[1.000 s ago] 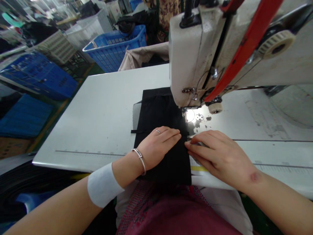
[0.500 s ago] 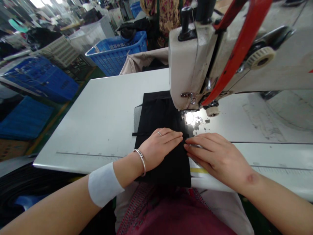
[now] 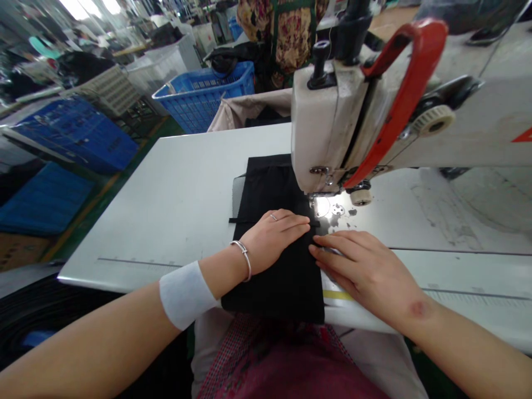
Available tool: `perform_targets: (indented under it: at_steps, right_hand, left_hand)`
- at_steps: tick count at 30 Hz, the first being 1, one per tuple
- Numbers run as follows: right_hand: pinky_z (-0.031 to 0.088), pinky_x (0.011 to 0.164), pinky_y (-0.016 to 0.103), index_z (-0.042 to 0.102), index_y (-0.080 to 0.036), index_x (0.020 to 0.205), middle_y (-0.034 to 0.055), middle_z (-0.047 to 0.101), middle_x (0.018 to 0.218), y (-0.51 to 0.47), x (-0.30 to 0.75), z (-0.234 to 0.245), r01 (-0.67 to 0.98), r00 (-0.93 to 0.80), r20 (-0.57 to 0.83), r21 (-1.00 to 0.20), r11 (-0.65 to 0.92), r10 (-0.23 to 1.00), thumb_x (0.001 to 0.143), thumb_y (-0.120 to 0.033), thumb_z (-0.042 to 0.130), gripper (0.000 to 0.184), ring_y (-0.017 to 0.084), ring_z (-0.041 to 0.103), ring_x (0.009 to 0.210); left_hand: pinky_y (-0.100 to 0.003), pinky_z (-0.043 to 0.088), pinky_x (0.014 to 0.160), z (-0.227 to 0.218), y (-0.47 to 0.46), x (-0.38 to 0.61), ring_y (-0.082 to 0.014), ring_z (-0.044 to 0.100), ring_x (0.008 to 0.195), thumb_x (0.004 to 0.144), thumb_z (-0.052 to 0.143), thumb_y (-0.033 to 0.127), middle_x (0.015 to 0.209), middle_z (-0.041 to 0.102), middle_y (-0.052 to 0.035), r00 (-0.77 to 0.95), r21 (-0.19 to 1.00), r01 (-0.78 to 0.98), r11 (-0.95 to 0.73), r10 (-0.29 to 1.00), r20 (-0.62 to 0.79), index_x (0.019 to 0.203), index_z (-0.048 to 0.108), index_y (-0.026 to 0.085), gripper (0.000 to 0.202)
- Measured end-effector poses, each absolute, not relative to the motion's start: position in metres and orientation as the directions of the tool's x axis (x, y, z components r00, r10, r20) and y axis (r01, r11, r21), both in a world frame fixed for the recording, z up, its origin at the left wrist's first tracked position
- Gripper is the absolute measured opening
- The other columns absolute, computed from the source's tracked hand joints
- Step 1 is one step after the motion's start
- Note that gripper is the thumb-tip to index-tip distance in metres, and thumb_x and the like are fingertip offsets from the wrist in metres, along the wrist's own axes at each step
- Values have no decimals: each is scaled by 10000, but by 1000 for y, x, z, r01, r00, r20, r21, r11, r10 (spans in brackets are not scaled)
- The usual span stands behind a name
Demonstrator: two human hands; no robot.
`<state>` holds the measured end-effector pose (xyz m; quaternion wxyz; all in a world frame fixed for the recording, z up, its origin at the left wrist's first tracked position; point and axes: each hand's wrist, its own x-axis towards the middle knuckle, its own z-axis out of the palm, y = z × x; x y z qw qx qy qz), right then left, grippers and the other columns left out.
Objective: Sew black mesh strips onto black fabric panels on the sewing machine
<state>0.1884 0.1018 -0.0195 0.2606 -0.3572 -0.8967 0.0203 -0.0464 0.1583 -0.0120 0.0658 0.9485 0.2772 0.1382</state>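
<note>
A black fabric piece [image 3: 274, 288] lies on the sewing machine's table, its right edge beneath the needle area and its near end over the table's front edge. A narrow black strip [image 3: 239, 220] crosses it, and a grey mesh piece [image 3: 238, 194] shows at its left side. My left hand [image 3: 276, 238] rests flat on the fabric, fingers stretched toward the presser foot [image 3: 312, 203]. Close by, my right hand [image 3: 361, 263] has its fingertips at the fabric's right edge. A silvery thing [image 3: 333, 251] shows between its fingers, too covered to name.
The white sewing machine head [image 3: 316, 127], with a red lever guard [image 3: 399, 105], stands above the fabric's right side. Beyond the table [image 3: 166, 188] are a blue basket [image 3: 199, 102] and a beige cloth-lined container [image 3: 233, 111]. A person in patterned clothing [image 3: 295, 39] is behind them.
The view has shifted slightly. My left hand and the black strip sit a little farther forward, and more of the strip shows beside the presser foot. My right hand stays by the fabric edge.
</note>
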Motion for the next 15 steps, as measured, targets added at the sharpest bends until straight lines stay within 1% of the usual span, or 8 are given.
perform_targets:
  at_steps: [3,8,15]
  right_hand:
    - [504,879,411,658,-198,1157,69,659,1170,102,188,-19,639,-603,459,-212,739,653,912,-242,581,261,231,592,1047]
    - [508,881,419,652,-204,1182,85,645,1194,103,186,-18,659,-596,434,-216,721,675,916,-248,575,281,234,594,1054]
    - [506,877,420,646,-208,1205,86,640,1201,102,184,-20,676,-589,416,-216,705,693,928,-249,556,294,235,589,1044]
  left_hand:
    - [-416,427,1012,-12,165,-46,-214,480,1187,930,400,58,1333,550,-53,802,202,514,-834,551,231,1265,510,158,367]
    - [-426,429,1009,-13,174,-43,-219,479,1176,913,412,44,1325,556,-48,795,203,526,-826,562,229,1258,525,160,381]
    - [-417,434,1016,-15,189,-38,-210,496,1158,916,413,47,1270,586,-57,778,226,517,-825,564,277,1213,557,143,344]
